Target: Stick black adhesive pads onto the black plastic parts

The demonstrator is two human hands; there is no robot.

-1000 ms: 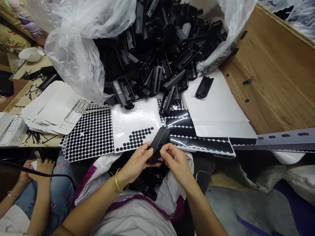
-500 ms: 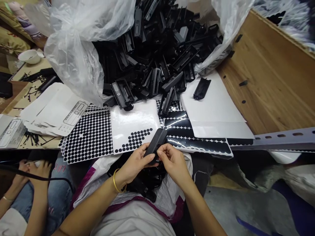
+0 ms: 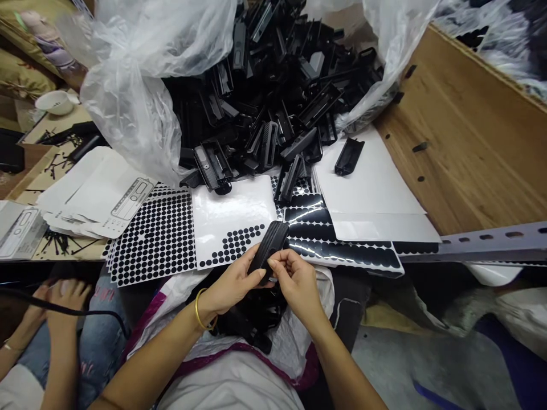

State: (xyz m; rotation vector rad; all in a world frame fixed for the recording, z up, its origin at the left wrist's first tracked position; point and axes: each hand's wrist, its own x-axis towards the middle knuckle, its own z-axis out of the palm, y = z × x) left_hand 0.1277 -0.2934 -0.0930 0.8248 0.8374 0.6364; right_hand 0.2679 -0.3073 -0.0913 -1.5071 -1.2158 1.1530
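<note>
My left hand (image 3: 234, 285), with a yellow bangle at the wrist, grips a black plastic casing (image 3: 270, 242) with a ribbed, carbon-like face. The casing is tilted, its upper end pointing away from me. My right hand (image 3: 296, 280) has thumb and forefinger pinched together against the casing's lower face; anything between these fingertips is hidden. Just beyond lies a white sheet (image 3: 231, 208) of round black stickers (image 3: 239, 239), partly used up. Below my hands, an opened bag (image 3: 294, 356) on my lap holds more black casings (image 3: 252, 327).
A large pile of black casings (image 3: 273, 85) spills from a clear plastic bag (image 3: 141, 108). Full sticker sheets (image 3: 156, 239) and printed cards (image 3: 98, 188) lie left. White sheets (image 3: 367, 188) and a wooden board (image 3: 465, 131) are right. Another person's hands (image 3: 64, 296) are at lower left.
My right fingertips have shifted slightly left, from the casing's edge onto its lower face. My left hand keeps its hold on the casing, with little movement.
</note>
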